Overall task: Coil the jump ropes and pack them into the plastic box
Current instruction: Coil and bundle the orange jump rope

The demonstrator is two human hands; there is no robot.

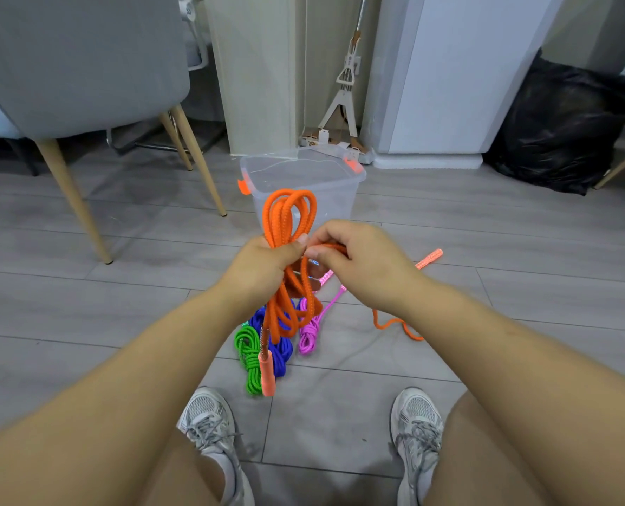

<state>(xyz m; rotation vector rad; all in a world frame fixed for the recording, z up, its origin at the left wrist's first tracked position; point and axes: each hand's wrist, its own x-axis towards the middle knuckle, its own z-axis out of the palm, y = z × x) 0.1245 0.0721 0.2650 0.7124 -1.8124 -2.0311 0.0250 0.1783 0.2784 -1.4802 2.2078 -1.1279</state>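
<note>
My left hand (263, 266) grips a bundle of orange jump rope (287, 220) loops, held upright above the floor. One salmon handle (268, 376) of that rope dangles below the bundle. My right hand (358, 261) pinches a strand of the same rope beside the bundle; the loose tail (394, 325) trails over the floor to the other handle (429, 259). Coiled green (248, 354), blue (280, 350) and pink (309, 336) ropes lie on the floor under my hands. The clear plastic box (303, 177) with orange clips stands open just beyond.
A grey chair (81, 67) with wooden legs stands at the left. A mop (343, 93) leans in the corner behind the box, a white cabinet (449, 74) and a black bag (559, 129) at the right. My shoes (208, 414) rest on the grey floor.
</note>
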